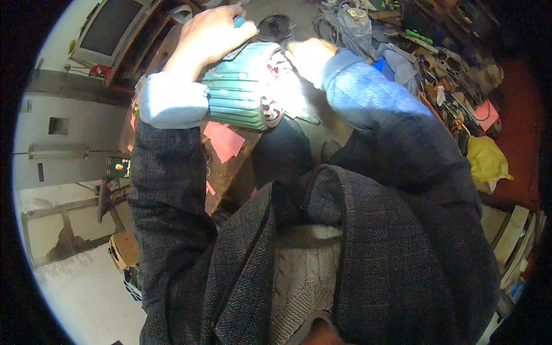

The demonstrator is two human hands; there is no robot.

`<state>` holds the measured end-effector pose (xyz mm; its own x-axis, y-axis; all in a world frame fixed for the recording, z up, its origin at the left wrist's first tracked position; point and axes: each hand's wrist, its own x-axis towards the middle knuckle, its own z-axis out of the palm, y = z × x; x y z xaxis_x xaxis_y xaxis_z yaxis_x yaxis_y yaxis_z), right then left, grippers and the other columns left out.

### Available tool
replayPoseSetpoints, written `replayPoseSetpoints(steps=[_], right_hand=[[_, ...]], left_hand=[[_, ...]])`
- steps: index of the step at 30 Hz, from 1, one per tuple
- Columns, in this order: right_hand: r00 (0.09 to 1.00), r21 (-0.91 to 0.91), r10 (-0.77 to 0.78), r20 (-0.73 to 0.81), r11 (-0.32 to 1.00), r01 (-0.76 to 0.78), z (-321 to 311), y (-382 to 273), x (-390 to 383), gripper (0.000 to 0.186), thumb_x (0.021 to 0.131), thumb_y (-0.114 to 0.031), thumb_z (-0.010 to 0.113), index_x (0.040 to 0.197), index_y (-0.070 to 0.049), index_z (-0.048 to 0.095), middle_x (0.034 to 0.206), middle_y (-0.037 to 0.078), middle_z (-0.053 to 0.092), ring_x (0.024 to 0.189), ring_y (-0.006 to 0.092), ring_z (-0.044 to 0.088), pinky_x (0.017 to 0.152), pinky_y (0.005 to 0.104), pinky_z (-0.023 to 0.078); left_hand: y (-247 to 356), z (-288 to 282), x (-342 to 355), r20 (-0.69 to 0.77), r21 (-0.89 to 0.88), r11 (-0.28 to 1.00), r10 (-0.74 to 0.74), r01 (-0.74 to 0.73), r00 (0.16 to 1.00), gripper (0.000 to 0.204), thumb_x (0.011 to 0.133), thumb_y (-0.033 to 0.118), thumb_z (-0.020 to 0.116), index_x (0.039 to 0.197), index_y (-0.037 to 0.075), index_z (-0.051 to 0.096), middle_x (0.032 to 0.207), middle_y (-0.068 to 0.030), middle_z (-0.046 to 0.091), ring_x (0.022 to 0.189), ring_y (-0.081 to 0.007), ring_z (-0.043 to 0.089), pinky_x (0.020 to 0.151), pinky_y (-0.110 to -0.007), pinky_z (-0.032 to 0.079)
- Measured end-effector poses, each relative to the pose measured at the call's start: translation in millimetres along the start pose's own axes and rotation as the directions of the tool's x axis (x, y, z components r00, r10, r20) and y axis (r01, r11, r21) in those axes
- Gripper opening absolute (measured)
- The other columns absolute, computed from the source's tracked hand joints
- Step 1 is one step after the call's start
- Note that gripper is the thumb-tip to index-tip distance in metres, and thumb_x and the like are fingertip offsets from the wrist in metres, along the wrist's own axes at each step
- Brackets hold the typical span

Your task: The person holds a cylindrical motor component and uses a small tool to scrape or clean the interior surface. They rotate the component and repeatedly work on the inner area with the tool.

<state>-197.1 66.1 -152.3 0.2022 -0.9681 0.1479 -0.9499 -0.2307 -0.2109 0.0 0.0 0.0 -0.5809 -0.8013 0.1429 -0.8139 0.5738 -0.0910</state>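
A green, ribbed electric motor housing (233,95) lies on its side at the table edge in front of me. Its open end faces right and shows pale and reddish windings (275,80), partly washed out by glare. My left hand (213,34) is over the top of the housing, its fingers curled round a small teal piece that I cannot make out. At the open end is my right hand (312,57), its fingertips close to the windings. Strong light bleaches those fingers, so their grip is unclear.
Pink paper pieces (224,141) lie on the wooden table (233,178) beside the housing. Dark coiled wire (275,27) sits beyond it. Tools, scraps and cables crowd the right side, with a yellow bag (486,161). An old television (111,26) stands at far left.
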Motion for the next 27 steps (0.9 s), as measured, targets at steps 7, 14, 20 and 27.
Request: replayPoseSetpoints(steps=[7,14,20,27], right_hand=[[0.704,-0.096,-0.534,-0.469,0.823,0.56,-41.7,-36.6,-51.0,0.025,0.09,-0.024,0.074,0.105,-0.005,0.076,0.097,0.014,0.078,0.084,0.0288,0.077,0.078,0.0405,0.062],[0.82,0.02,-0.369,-0.438,0.908,0.419,-19.1,-0.4,-71.6,0.021,0.099,-0.021,0.069,0.112,-0.005,0.07,0.093,0.017,0.077,0.082,0.0339,0.077,0.075,0.0401,0.062],[0.985,0.145,0.125,-0.117,0.984,-0.107,18.9,11.5,-47.2,0.027,0.107,-0.03,0.057,0.121,-0.007,0.059,0.084,0.022,0.074,0.082,0.0409,0.075,0.074,0.0516,0.059],[0.976,-0.056,-0.09,-0.2,0.995,0.08,32.2,10.2,-24.0,0.023,0.105,-0.026,0.057,0.116,-0.006,0.063,0.089,0.025,0.076,0.082,0.0415,0.077,0.075,0.0483,0.062]], left_hand=[[1.3,0.6,3.4,0.019,-0.092,0.995,-0.048,0.049,0.999,0.053,0.085,0.045,0.064,0.119,0.005,0.077,0.113,-0.0264,0.075,0.111,-0.0426,0.072,0.098,-0.05,0.055],[8.5,-8.4,-7.3,0.013,-0.144,0.989,-0.023,0.025,1.0,0.053,0.084,0.042,0.065,0.118,0.003,0.076,0.109,-0.0261,0.075,0.105,-0.0443,0.072,0.093,-0.051,0.057],[16.7,-13.9,-6.1,0.036,-0.181,0.983,-0.028,0.035,0.999,0.05,0.085,0.041,0.065,0.117,0.003,0.075,0.107,-0.0267,0.075,0.102,-0.0441,0.073,0.09,-0.049,0.057],[9.0,-13.3,-11.5,0.09,-0.141,0.988,0.078,-0.065,0.993,0.047,0.088,0.042,0.062,0.113,0.003,0.074,0.107,-0.0274,0.074,0.101,-0.0446,0.072,0.087,-0.048,0.056]])
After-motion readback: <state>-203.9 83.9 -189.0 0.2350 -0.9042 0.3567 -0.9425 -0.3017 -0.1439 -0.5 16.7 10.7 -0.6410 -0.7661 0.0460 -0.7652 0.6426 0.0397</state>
